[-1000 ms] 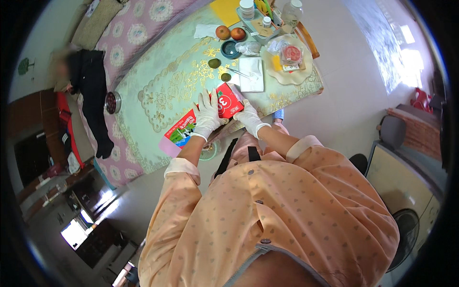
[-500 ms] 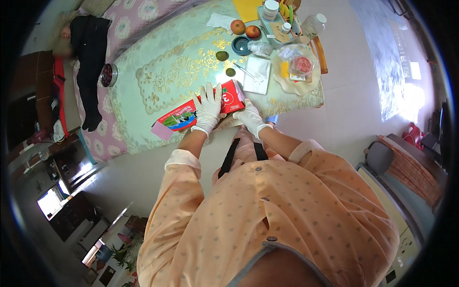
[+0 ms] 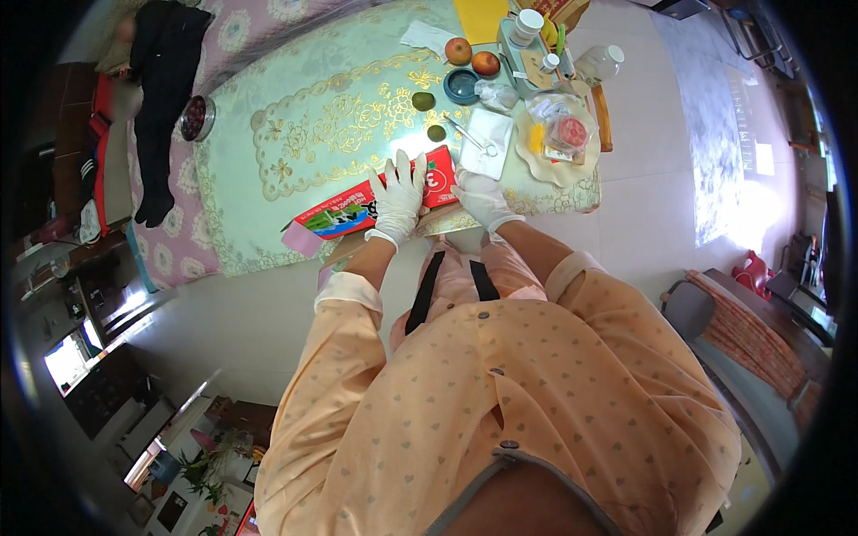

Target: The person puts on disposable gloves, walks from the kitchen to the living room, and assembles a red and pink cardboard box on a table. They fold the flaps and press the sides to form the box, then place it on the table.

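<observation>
A long red carton (image 3: 438, 181) with a blue and green picture lies slantwise along the near edge of the table. On its top rests my left hand (image 3: 399, 198) in a white glove, fingers spread. My right hand (image 3: 485, 200), gloved too, is against the carton's right end with its fingers stretched out; its fingertips are partly hard to make out. A pink flap or slip (image 3: 302, 239) shows at the carton's left end. Just beyond the carton are two small green fruits, one nearer (image 3: 436, 133) and one farther (image 3: 423, 101). Metal tweezers or scissors (image 3: 483, 146) lie on a white pad (image 3: 493, 134).
Farther back are two apples (image 3: 458, 51), a dark blue bowl (image 3: 461, 87) and a container with bottles (image 3: 527, 54). A scalloped plate (image 3: 532, 165) holds wrapped items at right. A bowl of dark red fruit (image 3: 197, 118) stands at left, near a person in black (image 3: 161, 107).
My right hand has moved forward along the carton's right end. My left hand stays spread on top. The whole view has shifted slightly.
</observation>
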Demonstrator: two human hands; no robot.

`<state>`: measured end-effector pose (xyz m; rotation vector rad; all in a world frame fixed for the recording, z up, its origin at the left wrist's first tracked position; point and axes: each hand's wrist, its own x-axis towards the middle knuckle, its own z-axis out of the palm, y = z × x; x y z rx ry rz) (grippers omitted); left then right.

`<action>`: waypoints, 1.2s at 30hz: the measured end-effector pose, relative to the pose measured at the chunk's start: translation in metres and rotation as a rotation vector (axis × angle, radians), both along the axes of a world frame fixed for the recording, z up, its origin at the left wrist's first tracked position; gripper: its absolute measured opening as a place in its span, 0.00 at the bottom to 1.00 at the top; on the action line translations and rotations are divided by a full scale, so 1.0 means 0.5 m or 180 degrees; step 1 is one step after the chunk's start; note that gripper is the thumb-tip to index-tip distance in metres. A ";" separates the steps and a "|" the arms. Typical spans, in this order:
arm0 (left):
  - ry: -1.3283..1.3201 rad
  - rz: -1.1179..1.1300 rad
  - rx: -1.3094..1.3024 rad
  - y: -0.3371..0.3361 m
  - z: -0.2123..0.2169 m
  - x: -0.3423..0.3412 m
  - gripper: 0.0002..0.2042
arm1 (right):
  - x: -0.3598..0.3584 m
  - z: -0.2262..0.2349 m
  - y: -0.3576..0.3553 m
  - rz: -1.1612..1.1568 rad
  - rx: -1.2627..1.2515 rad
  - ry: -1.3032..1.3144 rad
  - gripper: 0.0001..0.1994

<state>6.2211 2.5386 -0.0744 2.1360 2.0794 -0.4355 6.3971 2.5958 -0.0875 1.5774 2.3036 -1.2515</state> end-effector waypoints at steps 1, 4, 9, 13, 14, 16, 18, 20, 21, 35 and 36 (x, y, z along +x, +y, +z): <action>0.0012 -0.0017 -0.0005 0.000 0.000 0.000 0.60 | 0.006 -0.015 -0.001 0.0098 0.0179 0.0100 0.21; 0.0005 -0.0084 0.0038 -0.002 -0.003 -0.006 0.59 | 0.014 -0.056 -0.003 0.0314 0.0507 0.0267 0.16; 0.0038 -0.0149 -0.0035 -0.002 -0.003 -0.005 0.57 | 0.012 -0.073 -0.008 -0.0397 -0.0102 0.0463 0.16; 0.0071 -0.0100 0.0101 -0.013 -0.017 -0.006 0.58 | 0.009 -0.065 -0.013 -0.0612 -0.0205 0.0665 0.19; 0.0054 -0.0101 0.0083 -0.015 -0.023 -0.007 0.58 | 0.015 -0.060 -0.009 -0.0424 -0.0165 0.0601 0.19; 0.0030 -0.0094 0.0074 -0.009 -0.021 -0.011 0.60 | 0.016 -0.055 -0.006 -0.0299 -0.0150 0.0440 0.17; -0.0101 -0.0222 0.0031 -0.014 -0.009 -0.025 0.61 | 0.012 -0.047 -0.015 -0.0338 -0.0103 0.0257 0.15; -0.0193 -0.0312 -0.0034 -0.005 0.003 -0.033 0.62 | 0.006 -0.040 -0.005 -0.0163 0.0220 0.0103 0.12; -0.0212 -0.0277 -0.0037 -0.002 0.010 -0.035 0.63 | 0.002 -0.037 -0.004 -0.0018 0.0425 0.0033 0.11; -0.0493 -0.0100 -0.0065 0.019 -0.003 -0.049 0.66 | -0.032 -0.049 0.091 0.2302 0.2419 0.0173 0.09; -0.0435 -0.0092 -0.0055 0.016 -0.006 -0.044 0.66 | -0.043 -0.038 0.088 0.2171 0.2108 0.0191 0.08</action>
